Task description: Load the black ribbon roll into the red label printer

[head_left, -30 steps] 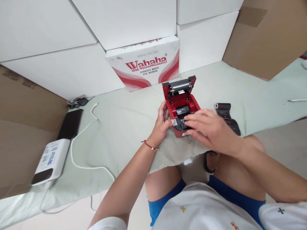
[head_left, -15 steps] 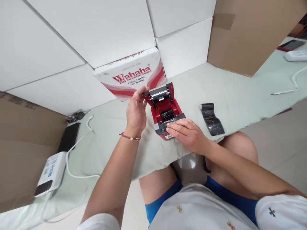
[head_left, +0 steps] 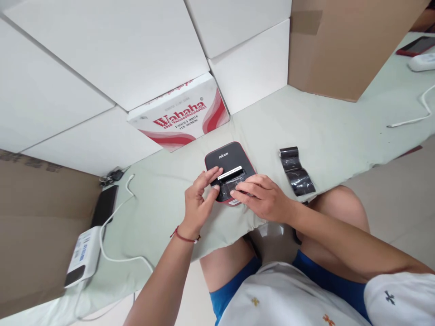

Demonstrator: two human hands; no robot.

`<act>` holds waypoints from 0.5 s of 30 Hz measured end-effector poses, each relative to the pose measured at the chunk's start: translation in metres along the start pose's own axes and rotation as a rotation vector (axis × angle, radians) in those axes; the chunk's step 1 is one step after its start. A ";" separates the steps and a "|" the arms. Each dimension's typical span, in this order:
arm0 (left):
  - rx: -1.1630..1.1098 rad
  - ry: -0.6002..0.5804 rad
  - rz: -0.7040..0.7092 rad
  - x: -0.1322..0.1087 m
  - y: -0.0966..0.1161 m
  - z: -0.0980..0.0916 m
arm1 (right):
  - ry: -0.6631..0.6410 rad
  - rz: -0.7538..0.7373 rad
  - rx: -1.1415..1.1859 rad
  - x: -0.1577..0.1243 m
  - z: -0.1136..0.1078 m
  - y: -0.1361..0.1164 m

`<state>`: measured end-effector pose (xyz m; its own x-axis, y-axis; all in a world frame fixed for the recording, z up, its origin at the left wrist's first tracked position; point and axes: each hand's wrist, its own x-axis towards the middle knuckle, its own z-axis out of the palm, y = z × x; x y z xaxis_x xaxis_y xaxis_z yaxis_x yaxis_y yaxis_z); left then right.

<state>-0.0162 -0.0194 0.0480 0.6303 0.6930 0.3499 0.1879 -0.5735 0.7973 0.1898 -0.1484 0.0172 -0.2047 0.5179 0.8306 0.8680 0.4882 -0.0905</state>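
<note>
A small label printer with a dark lid and red rim sits on the cloth-covered table, its lid down. A strip of black film lies across its front, below a white-marked slot. My left hand clasps the printer's left front side, forefinger on the lid and thumb lower down. From the right, my right hand holds the film at the printer's front with closed-up fingertips, partly covering it. To the right lies a partly unrolled black roll, apart from both hands.
Behind the printer stands a Wahaha carton against white boxes. Brown cardboard boxes flank the table. At left are a power strip, a white cable and a dark flat object. My knees are beneath the front edge.
The printer's lid was raised and has swung down shut. My left hand has moved from the lid's upper edge down to the left front. My right hand stays at the front.
</note>
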 end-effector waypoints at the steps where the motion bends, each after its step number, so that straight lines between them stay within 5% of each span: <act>1: -0.114 0.004 -0.040 0.002 -0.002 0.001 | 0.006 -0.008 0.015 0.000 0.000 0.001; 6: -0.601 0.133 -0.143 0.012 -0.015 0.009 | -0.023 0.016 0.074 -0.002 -0.003 -0.001; 9: -0.776 0.090 -0.284 0.015 -0.021 0.013 | -0.032 0.038 0.110 -0.002 -0.006 -0.003; 15: -0.780 0.081 -0.296 0.001 -0.031 0.021 | -0.024 0.043 0.148 0.001 -0.006 -0.003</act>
<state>-0.0056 -0.0099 0.0139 0.5755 0.8136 0.0829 -0.2564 0.0833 0.9630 0.1899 -0.1534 0.0216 -0.1811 0.5565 0.8109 0.8005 0.5624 -0.2071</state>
